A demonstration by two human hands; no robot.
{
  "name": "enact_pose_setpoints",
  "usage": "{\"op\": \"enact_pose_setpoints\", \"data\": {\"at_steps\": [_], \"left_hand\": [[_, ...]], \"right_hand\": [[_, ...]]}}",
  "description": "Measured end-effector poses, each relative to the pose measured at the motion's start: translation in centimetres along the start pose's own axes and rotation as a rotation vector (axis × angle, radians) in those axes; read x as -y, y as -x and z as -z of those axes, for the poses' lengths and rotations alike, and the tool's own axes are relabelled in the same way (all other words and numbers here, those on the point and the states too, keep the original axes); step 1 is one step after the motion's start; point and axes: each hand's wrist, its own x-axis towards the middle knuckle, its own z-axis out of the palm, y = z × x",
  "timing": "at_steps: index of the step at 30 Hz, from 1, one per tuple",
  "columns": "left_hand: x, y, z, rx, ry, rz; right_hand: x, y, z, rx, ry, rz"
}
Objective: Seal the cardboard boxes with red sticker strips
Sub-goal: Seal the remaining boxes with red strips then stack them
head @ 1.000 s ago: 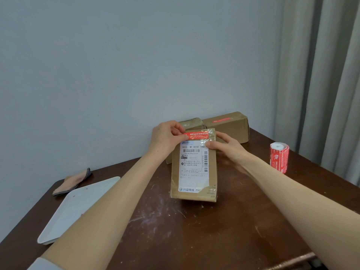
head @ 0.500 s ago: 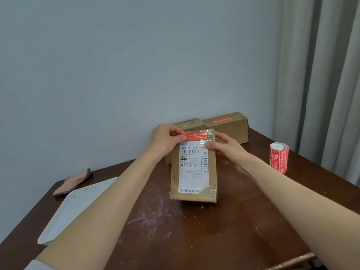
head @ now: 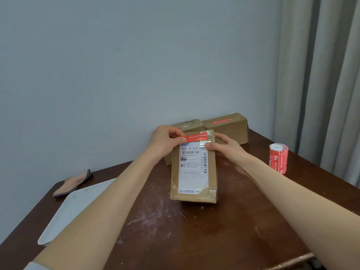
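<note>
Red strip [head: 195,137] sank slightly — left hand [head: 165,141] pinches it, right hand [head: 228,151] holds box [head: 212,172].

three cardboard boxes: the near box [head: 212,178], the far left box [head: 190,126] and the far right box [head: 231,131]. two red sticker strips: the near strip [head: 195,137] on the near box, the far strip [head: 222,121] on the far right box. one sticker roll [head: 279,158] at the right. one white tray [head: 78,207] and one cloth [head: 75,183] at the left. two hands, left hand [head: 165,141] and right hand [head: 228,149]
</note>
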Motion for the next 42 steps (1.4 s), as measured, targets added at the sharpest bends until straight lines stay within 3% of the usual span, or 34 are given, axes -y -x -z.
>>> {"op": "enact_pose_setpoints", "data": {"at_steps": [20, 30, 38, 42], "left_hand": [[0.9, 0.2, 0.9, 0.01, 0.072, 0.027], [1.9, 0.7, 0.7, -0.027, 0.5, 0.134], [5.6, 1.4, 0.7, -0.027, 0.936, 0.538], [6.4, 1.9, -0.2, -0.001, 1.089, 0.623]], "right_hand": [[-0.2, 0.1, 0.6, -0.04, -0.027, -0.01], [0.4, 1.0, 1.0, -0.063, -0.111, -0.031], [-1.9, 1.2, 1.5, -0.133, -0.505, -0.074], [-2.4, 1.2, 1.6, -0.105, -0.583, -0.11]]}}
